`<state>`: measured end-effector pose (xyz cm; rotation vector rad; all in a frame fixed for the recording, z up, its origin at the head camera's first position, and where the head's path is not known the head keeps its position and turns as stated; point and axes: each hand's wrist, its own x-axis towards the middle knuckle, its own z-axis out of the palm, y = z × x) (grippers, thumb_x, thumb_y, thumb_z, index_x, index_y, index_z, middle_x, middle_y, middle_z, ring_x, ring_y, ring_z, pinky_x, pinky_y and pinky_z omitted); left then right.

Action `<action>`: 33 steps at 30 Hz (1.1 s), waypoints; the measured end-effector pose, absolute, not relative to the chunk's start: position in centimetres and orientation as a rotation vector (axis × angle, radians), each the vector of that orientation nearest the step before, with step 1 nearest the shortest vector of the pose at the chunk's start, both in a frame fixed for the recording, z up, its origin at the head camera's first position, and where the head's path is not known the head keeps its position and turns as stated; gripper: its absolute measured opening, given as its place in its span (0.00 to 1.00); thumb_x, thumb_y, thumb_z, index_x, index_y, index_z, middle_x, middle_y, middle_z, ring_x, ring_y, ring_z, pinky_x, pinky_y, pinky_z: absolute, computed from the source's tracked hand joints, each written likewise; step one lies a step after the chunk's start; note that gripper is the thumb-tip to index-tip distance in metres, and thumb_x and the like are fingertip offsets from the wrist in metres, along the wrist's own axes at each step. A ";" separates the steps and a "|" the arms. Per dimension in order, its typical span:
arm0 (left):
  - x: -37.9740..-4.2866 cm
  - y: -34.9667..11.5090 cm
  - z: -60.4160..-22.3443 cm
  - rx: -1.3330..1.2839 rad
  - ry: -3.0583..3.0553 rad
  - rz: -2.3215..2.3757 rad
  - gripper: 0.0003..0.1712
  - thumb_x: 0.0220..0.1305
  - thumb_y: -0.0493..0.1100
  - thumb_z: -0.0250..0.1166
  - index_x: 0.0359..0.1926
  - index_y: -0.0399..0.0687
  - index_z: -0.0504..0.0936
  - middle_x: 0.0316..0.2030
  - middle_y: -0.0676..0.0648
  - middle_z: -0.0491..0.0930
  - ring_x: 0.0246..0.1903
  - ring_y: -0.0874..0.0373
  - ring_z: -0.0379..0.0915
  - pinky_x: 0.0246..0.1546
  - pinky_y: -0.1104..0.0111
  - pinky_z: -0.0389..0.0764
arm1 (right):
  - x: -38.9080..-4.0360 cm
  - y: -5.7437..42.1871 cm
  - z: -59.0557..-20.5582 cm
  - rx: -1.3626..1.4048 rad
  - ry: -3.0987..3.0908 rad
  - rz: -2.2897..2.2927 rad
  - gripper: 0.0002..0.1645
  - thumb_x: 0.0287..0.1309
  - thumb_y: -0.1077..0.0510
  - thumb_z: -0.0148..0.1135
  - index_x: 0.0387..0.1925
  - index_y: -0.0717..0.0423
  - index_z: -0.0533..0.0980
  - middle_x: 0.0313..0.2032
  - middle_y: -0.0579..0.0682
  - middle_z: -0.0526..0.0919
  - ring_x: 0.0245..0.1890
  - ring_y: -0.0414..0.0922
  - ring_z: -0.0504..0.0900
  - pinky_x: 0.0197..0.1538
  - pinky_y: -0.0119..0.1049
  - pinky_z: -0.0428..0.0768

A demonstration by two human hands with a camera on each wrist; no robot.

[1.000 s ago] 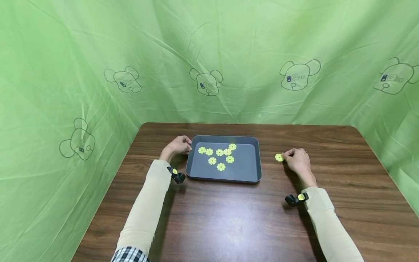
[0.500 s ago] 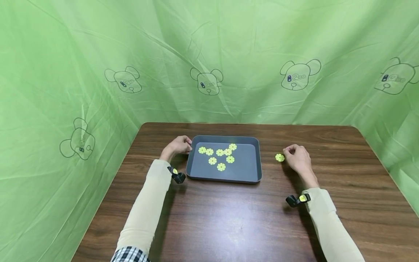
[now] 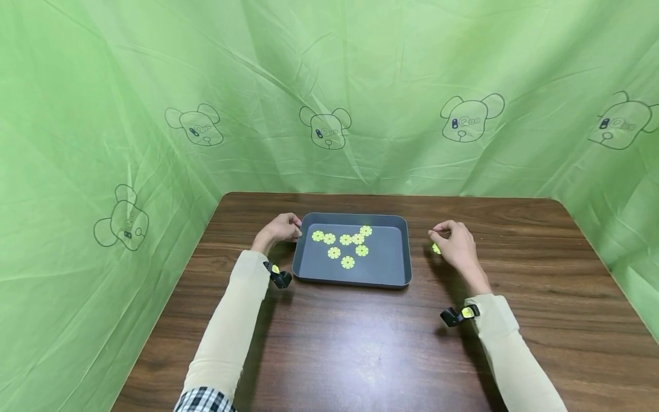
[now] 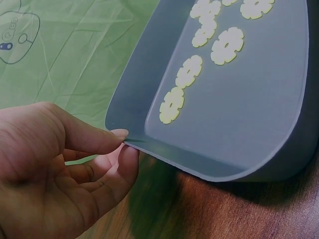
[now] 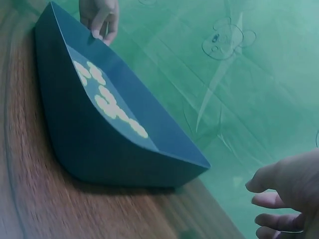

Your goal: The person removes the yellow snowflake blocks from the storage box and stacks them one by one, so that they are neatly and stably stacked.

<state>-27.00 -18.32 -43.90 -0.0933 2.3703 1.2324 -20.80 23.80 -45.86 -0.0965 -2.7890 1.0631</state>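
Observation:
My left hand (image 3: pixel 280 229) pinches the left rim of a dark grey rectangular tray (image 3: pixel 388 269) between thumb and fingers; the left wrist view shows this grip at the corner. On the tray floor lie several flat, notched yellow discs, one of them a yellow disc (image 3: pixel 347 262) at the front. To the tray's right, my right hand (image 3: pixel 458 246) hovers above the table, thumb and fingertips apart. Beneath it, another yellow disc (image 3: pixel 436 249) lies on the table, partly covered by the hand. Nothing shows between the right fingers (image 5: pixel 264 179) in the right wrist view.
A brown wood-grain table (image 3: pixel 329 332) carries the tray near its far side. Green sheeting (image 3: pixel 381 68) with mouse-head drawings hangs behind and along the sides. Each wrist wears a small black camera, such as the right camera (image 3: pixel 453 317).
My right fingers have left the yellow disc on the table, then moved left over it towards the tray. The left hand and tray have stayed put.

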 end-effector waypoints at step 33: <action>-27.2 -18.4 -44.0 -0.086 2.346 1.259 0.21 0.62 0.28 0.54 0.56 0.27 0.66 0.40 0.41 0.71 0.41 0.51 0.74 0.52 0.58 0.80 | -20.7 14.3 -46.3 0.293 -2.789 1.109 0.14 0.56 0.53 0.66 0.42 0.55 0.77 0.46 0.54 0.76 0.45 0.53 0.73 0.49 0.48 0.73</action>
